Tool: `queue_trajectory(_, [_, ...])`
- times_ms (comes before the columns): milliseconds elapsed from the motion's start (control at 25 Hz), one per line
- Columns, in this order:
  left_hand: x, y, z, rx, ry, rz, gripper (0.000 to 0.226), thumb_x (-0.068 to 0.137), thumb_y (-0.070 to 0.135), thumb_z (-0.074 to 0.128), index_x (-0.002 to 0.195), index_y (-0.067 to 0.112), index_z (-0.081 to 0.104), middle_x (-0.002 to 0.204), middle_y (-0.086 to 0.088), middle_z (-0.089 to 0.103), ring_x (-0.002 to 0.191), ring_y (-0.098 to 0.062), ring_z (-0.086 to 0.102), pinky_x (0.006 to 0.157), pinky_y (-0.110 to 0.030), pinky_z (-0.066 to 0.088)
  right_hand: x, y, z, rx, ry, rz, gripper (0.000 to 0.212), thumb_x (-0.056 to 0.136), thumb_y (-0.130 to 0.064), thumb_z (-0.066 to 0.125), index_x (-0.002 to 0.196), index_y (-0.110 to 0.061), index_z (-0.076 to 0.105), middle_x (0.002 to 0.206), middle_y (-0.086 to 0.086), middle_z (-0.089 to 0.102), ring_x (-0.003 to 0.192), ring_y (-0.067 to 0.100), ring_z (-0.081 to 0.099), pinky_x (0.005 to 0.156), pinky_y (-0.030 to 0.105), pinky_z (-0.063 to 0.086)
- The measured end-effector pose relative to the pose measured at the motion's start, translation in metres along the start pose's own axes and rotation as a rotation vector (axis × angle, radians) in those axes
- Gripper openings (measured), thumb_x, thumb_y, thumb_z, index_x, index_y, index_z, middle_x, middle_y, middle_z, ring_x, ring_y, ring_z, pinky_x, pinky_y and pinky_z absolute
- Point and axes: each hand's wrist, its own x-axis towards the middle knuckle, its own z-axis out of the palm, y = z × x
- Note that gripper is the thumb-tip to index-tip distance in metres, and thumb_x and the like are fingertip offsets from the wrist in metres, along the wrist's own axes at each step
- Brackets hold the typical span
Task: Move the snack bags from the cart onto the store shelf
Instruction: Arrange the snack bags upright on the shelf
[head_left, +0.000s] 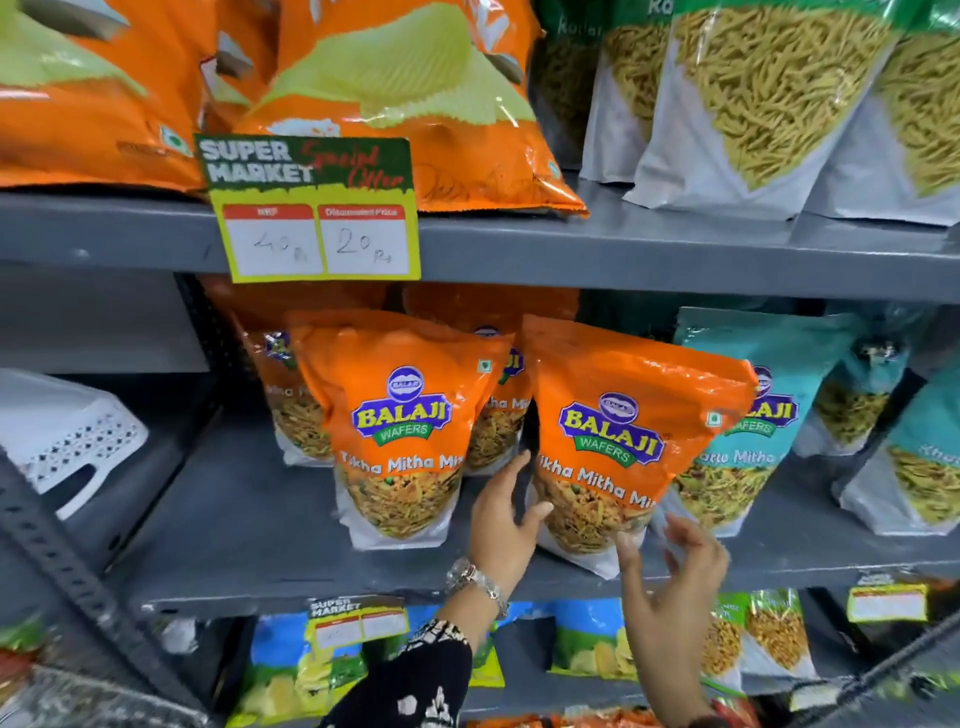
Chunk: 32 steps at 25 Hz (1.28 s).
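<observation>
Evidently the tilted bag (631, 415) may slump off the shelf (234, 525) if the left hand (501, 525), pinching its left edge, lets go while the right hand (680, 566) is spread loose beside it.

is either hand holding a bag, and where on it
The left hand holds the tilted Tikha Mitha Mix bag by its lower left edge, thumb on the front. The right hand, blurred, is open by its bottom right corner.

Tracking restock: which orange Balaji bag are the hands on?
The right-hand front bag, tilted against a teal bag: left hand holds its left edge, right hand touches its bottom. The left front bag stands untouched.
</observation>
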Motion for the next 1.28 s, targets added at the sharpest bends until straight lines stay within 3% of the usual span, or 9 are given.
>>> queue_trajectory(160, [-0.034, -0.018, -0.070, 0.066, 0.282, 0.117, 0.030, 0.080, -0.002, 0.057, 0.102, 0.018, 0.061, 0.102, -0.005, 0.063, 0.092, -0.014, 0.060, 0.072, -0.008, 0.044, -0.046, -0.041, 0.041, 0.129, -0.225, -0.118, 0.008, 0.083, -0.041, 0.041, 0.090, -0.036, 0.042, 0.090, -0.004, 0.045, 0.085, 0.009, 0.047, 0.076, 0.010, 0.037])
queue_trajectory(280, [-0.034, -0.043, -0.147, 0.112, 0.504, 0.061, 0.023, 0.079, -0.006, 0.056, 0.095, 0.009, 0.064, 0.093, -0.011, 0.063, 0.084, -0.021, 0.062, 0.069, -0.015, 0.043, -0.074, -0.072, 0.092, 0.201, -0.475, -0.177, 0.013, 0.086, -0.038, 0.035, 0.095, -0.040, 0.044, 0.098, -0.017, 0.046, 0.094, -0.001, 0.046, 0.081, 0.008, 0.035])
queue_trajectory(480, [0.014, -0.087, -0.238, 0.046, 0.579, -0.109, 0.029, 0.081, 0.003, 0.058, 0.110, 0.008, 0.055, 0.117, -0.016, 0.058, 0.109, -0.033, 0.054, 0.093, -0.039, 0.043, -0.098, -0.110, 0.191, 0.322, -0.775, -0.046, 0.025, 0.090, -0.044, 0.030, 0.113, -0.046, 0.039, 0.128, -0.022, 0.042, 0.121, -0.011, 0.033, 0.099, 0.001, 0.022])
queue_trajectory(560, [0.038, -0.096, -0.253, -0.060, 0.554, -0.175, 0.039, 0.081, 0.007, 0.060, 0.118, 0.006, 0.048, 0.127, -0.018, 0.051, 0.119, -0.031, 0.047, 0.101, -0.041, 0.037, -0.096, -0.118, 0.233, 0.365, -0.769, 0.076, 0.035, 0.087, -0.042, 0.029, 0.122, -0.043, 0.033, 0.138, -0.020, 0.034, 0.125, -0.014, 0.026, 0.101, -0.002, 0.015])
queue_trajectory(720, [0.081, -0.110, -0.264, -0.162, 0.399, -0.223, 0.056, 0.082, 0.016, 0.061, 0.131, 0.013, 0.034, 0.132, -0.006, 0.043, 0.122, -0.017, 0.040, 0.093, -0.017, 0.034, -0.073, -0.120, 0.307, 0.400, -0.548, 0.295, 0.048, 0.095, -0.028, 0.028, 0.140, -0.020, 0.015, 0.153, -0.003, 0.012, 0.139, 0.008, 0.010, 0.118, 0.033, 0.007])
queue_trajectory(840, [0.103, -0.113, -0.253, -0.193, 0.321, -0.225, 0.055, 0.082, 0.009, 0.059, 0.131, 0.014, 0.034, 0.126, -0.003, 0.048, 0.106, -0.009, 0.045, 0.068, 0.000, 0.039, -0.051, -0.111, 0.337, 0.273, -0.266, 0.372, 0.051, 0.095, -0.026, 0.030, 0.140, -0.012, 0.012, 0.153, 0.008, 0.009, 0.140, 0.021, 0.009, 0.104, 0.012, 0.001])
queue_trajectory(920, [0.113, -0.115, -0.245, -0.302, 0.291, -0.230, 0.057, 0.082, 0.003, 0.057, 0.133, 0.012, 0.031, 0.136, -0.011, 0.044, 0.117, -0.019, 0.046, 0.094, -0.015, 0.042, -0.035, -0.100, 0.348, 0.270, -0.121, 0.485, 0.049, 0.095, -0.028, 0.033, 0.138, -0.009, 0.021, 0.151, 0.013, 0.018, 0.135, 0.023, 0.021, 0.090, 0.012, 0.012])
queue_trajectory(1000, [0.117, -0.114, -0.241, -0.344, 0.305, -0.223, 0.057, 0.082, 0.003, 0.057, 0.133, 0.012, 0.031, 0.137, -0.014, 0.043, 0.124, -0.024, 0.043, 0.106, -0.039, 0.037, -0.021, -0.090, 0.354, 0.303, -0.188, 0.591, 0.048, 0.095, -0.030, 0.029, 0.138, -0.011, 0.021, 0.151, 0.011, 0.020, 0.133, 0.023, 0.025, 0.093, 0.015, 0.017])
queue_trajectory(1280, [0.116, -0.119, -0.261, -0.399, 0.404, -0.199, 0.052, 0.083, 0.007, 0.057, 0.130, 0.012, 0.037, 0.131, -0.014, 0.050, 0.115, -0.018, 0.047, 0.100, -0.034, 0.038, -0.029, -0.071, 0.366, 0.234, -0.424, 0.460, 0.051, 0.093, -0.039, 0.030, 0.140, -0.030, 0.013, 0.153, 0.003, 0.015, 0.138, 0.025, 0.021, 0.114, 0.042, 0.018])
